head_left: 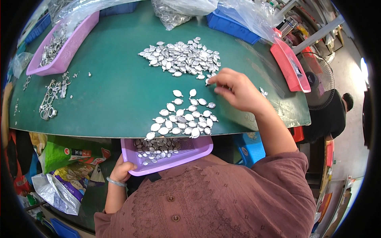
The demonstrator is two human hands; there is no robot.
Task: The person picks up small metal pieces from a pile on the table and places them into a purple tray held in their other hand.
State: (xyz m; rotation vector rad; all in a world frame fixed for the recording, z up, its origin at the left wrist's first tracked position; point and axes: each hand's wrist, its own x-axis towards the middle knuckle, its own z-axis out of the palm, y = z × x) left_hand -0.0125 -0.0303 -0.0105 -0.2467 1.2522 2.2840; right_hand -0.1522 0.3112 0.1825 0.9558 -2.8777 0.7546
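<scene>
My left hand [121, 171] grips the left rim of a purple plastic basket [170, 168] held against my lap, just under the table edge. Inside the basket lie many small silvery oval metal pieces [156, 148]. Over the green table, my right hand [236, 91] has its fingers bent and the thumb apart. Its index fingertip touches one oval metal piece [207, 81] at the near side of a large pile of the same pieces [182, 57]. Nearer to me, a looser group of these pieces [184, 119] is spread up to the table's front edge.
On the green table [111, 103], a pink basket of metal parts [67, 45] stands at far left, with ring-shaped metal parts [49, 99] near it. A blue bin [230, 25] and plastic bags stand at the back. A red tray [291, 69] and a fan [317, 81] are right; a person sits beyond.
</scene>
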